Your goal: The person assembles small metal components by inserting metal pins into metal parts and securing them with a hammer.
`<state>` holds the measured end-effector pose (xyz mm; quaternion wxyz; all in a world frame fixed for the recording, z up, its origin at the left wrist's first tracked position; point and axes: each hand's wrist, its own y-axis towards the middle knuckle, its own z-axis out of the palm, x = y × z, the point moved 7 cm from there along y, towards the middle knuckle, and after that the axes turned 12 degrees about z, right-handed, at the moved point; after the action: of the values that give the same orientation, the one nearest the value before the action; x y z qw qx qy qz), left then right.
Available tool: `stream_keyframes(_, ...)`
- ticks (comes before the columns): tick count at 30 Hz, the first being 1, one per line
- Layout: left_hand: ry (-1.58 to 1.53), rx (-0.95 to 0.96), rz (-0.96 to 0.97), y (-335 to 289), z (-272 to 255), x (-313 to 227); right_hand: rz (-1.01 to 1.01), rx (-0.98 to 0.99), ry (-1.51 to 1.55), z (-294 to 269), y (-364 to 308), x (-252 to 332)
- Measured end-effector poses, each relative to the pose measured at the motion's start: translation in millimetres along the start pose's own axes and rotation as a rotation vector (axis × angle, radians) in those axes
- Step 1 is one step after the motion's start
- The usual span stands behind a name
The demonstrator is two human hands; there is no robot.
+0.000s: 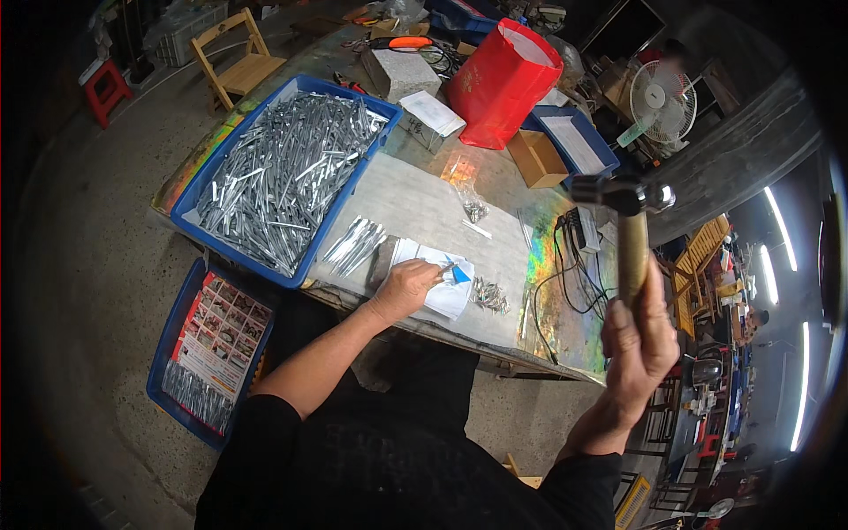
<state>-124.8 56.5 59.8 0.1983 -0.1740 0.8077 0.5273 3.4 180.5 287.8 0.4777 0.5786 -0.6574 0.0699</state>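
My right hand (643, 349) is raised at the right, its fingers wrapped round the wooden handle of a hammer (632, 243), head upward. My left hand (408, 290) rests low over white paper sheets (455, 303) on the table, fingers closed in a pinch. What they hold is mostly hidden; a small blue piece (458, 275) shows beside the fingertips. To the left of that hand lies a row of thin silvery metal strips (355, 246). A small heap of metal pieces (490, 295) sits just right of the paper.
A large blue tray (187, 201) heaped with metal strips stands at the table's left. A lower blue tray (159, 367) holds more strips. Behind are a red bag (495, 88), a cardboard box (537, 161) and a fan (662, 102). Black cables (565, 265) lie at the right.
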Motion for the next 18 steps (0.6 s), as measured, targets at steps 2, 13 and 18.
stream_keyframes(2,-0.003,-0.015,0.035,-0.6,-2.3,-2.1,-0.173,0.232,-0.299,38.5,-4.7,-14.6)
stream_keyframes(13,-0.004,-0.005,0.006,-2.8,-3.3,-0.6,-0.044,0.099,-0.145,13.1,-2.5,-0.2)
stream_keyframes(18,0.006,0.015,0.029,-1.6,0.8,-1.5,0.061,0.447,-0.371,65.7,-19.1,-52.7)
